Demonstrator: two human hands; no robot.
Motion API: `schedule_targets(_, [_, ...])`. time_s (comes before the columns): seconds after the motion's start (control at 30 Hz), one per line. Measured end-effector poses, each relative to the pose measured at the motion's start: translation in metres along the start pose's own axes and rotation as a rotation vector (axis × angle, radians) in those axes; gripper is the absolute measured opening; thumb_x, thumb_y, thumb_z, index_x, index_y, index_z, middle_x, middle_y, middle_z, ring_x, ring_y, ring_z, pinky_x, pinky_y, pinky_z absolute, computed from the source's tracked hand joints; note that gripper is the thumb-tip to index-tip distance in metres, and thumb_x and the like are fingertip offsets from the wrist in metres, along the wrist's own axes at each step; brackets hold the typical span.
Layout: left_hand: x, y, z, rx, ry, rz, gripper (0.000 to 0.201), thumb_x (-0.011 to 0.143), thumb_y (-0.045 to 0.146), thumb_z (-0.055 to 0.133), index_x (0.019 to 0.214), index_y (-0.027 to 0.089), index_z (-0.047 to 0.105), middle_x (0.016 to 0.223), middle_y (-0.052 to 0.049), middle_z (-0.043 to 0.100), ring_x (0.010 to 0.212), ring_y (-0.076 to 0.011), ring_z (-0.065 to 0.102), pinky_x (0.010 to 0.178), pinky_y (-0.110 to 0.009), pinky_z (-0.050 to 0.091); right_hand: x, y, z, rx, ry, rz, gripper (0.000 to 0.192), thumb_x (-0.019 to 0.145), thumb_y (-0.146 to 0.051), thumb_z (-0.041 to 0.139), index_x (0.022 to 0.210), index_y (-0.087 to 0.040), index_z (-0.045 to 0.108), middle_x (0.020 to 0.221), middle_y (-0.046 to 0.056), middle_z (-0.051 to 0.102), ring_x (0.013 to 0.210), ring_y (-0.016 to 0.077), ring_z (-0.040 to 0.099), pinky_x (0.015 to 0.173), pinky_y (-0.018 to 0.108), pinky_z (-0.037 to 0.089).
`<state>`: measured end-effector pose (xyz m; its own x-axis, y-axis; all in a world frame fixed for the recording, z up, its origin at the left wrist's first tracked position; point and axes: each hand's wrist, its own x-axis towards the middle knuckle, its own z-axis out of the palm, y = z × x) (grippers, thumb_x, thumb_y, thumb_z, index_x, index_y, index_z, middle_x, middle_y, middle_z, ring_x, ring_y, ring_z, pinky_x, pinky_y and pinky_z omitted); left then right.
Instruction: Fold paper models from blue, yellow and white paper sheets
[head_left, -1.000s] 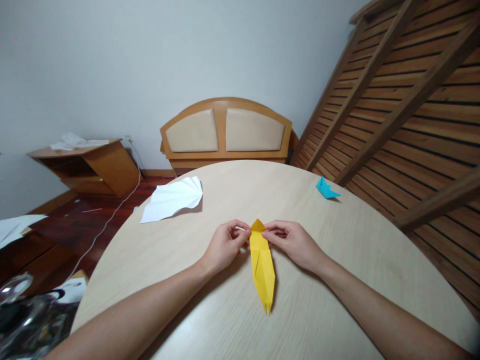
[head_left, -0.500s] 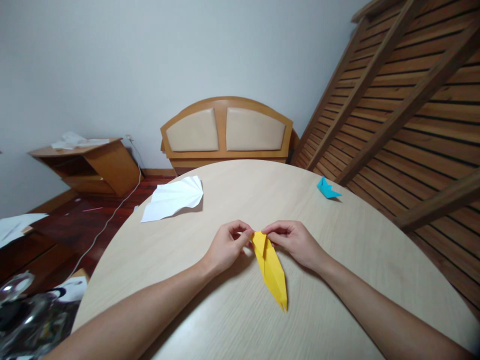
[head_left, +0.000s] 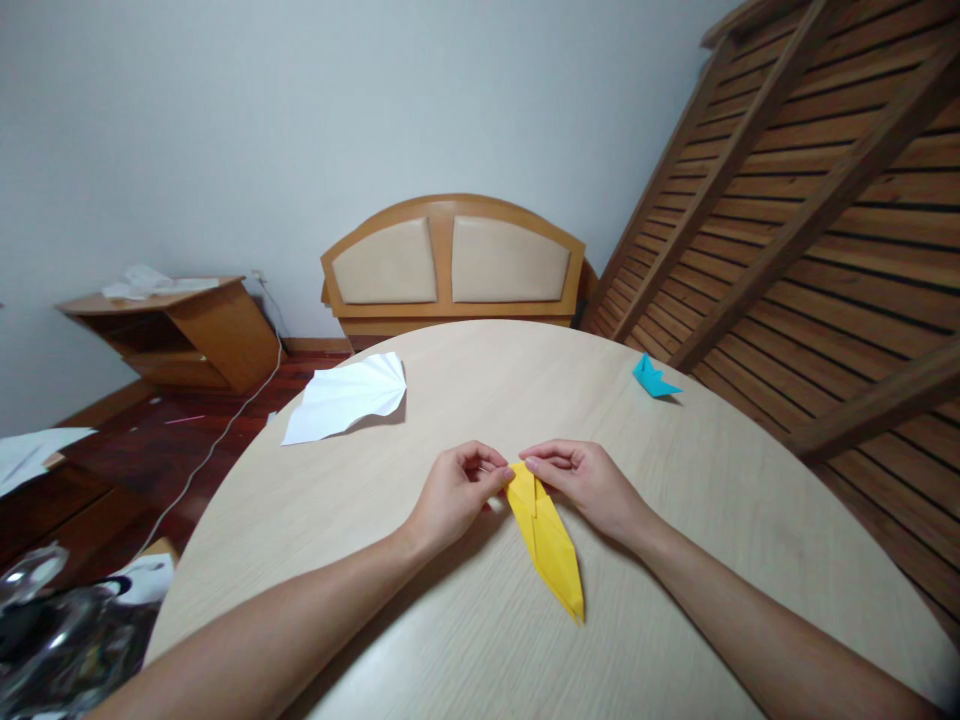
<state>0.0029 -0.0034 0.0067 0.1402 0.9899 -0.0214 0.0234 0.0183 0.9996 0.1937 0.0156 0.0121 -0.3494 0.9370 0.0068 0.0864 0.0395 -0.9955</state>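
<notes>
Hands, left [head_left: 454,495] and right [head_left: 589,485], pinch yellow folded paper [head_left: 547,535]; white paper [head_left: 346,398], blue boat [head_left: 652,378] well apart.

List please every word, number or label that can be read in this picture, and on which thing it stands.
None can be read.
The yellow folded paper, pinched at its far end by the left hand and the right hand, is plain.
The white pleated paper, the blue paper figure and the table carry no text.
</notes>
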Motion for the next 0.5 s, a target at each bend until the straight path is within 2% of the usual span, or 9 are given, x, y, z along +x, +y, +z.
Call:
schedule_targets(0.2, [-0.0007,0.006,0.0013,0.005,-0.043,-0.054,0.025,0.081,0.037,0.074,0.085,0.013,0.07,0.067,-0.005,0.069,0.057,-0.013,0.064,0.043,-0.017,0.044,0.0009,-0.0011,0.0005,0.035,0.02,0.01,0.038,0.075,-0.049,0.078,0.095,-0.016,0.077,0.083,0.007,0.078,0.08,0.021,0.073,0.076,0.036,0.057])
schedule_targets(0.4, [-0.0016,0.0084,0.0025,0.001,-0.024,-0.086,0.02,0.08,0.031,0.074,0.083,0.012,0.069,0.066,-0.004,0.069,0.054,-0.012,0.062,0.042,-0.018,0.044,-0.0013,-0.0027,0.0032,0.169,-0.027,0.17,0.033,0.075,-0.046,0.078,0.087,-0.015,0.077,0.077,0.005,0.077,0.068,0.0161,0.071,0.066,0.029,0.055])
schedule_targets(0.5, [-0.0019,0.0054,0.0023,-0.002,-0.032,-0.078,0.022,0.079,0.032,0.075,0.082,0.012,0.068,0.066,-0.005,0.069,0.055,-0.0126,0.062,0.042,-0.018,0.043,-0.0029,-0.0039,0.0043,0.173,-0.049,0.198,0.03,0.077,-0.044,0.077,0.085,-0.015,0.077,0.075,0.005,0.076,0.067,0.0147,0.069,0.065,0.027,0.053])
